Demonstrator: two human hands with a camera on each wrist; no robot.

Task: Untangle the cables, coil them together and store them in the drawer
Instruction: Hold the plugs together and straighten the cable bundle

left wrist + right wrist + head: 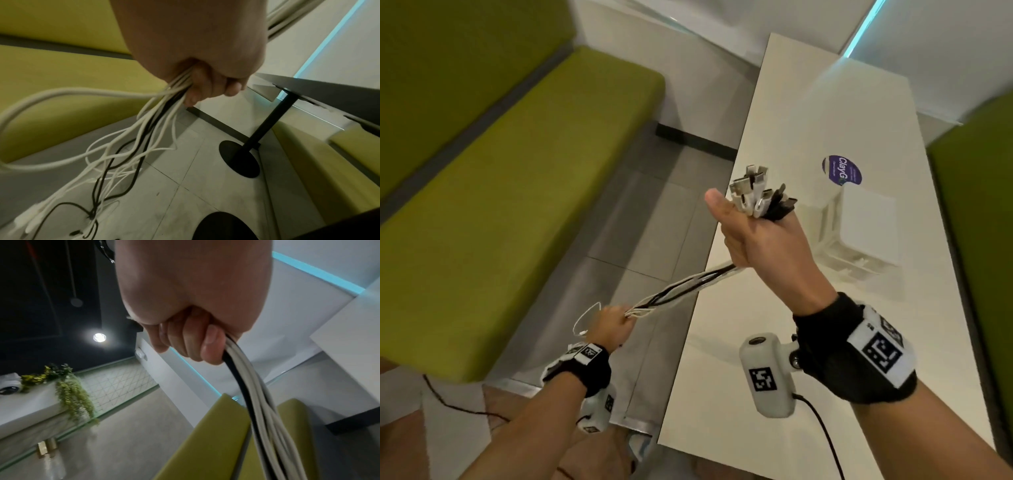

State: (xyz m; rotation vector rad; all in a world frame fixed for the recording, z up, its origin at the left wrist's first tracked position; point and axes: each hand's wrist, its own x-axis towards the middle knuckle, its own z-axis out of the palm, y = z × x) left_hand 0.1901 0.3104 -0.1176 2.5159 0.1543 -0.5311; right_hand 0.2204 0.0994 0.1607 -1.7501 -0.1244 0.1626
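Note:
A bundle of white and black cables (681,289) stretches taut between my two hands. My right hand (760,236) grips the bundle in a fist above the table's left edge, with several USB plugs (758,195) fanning out above the thumb. My left hand (613,325) grips the same bundle lower down, over the floor left of the table. In the left wrist view the loose cable ends (123,154) hang below my left hand (205,84) and trail onto the floor. In the right wrist view my right hand's fingers (191,340) curl round the cables (259,402). A white drawer unit (859,236) stands on the table.
The white table (774,377) carries a round purple sticker (840,169). Green benches (517,171) flank it on both sides. The black table leg and its round base (240,159) stand on the grey tiled floor. A thin dark wire (455,404) lies on the floor at lower left.

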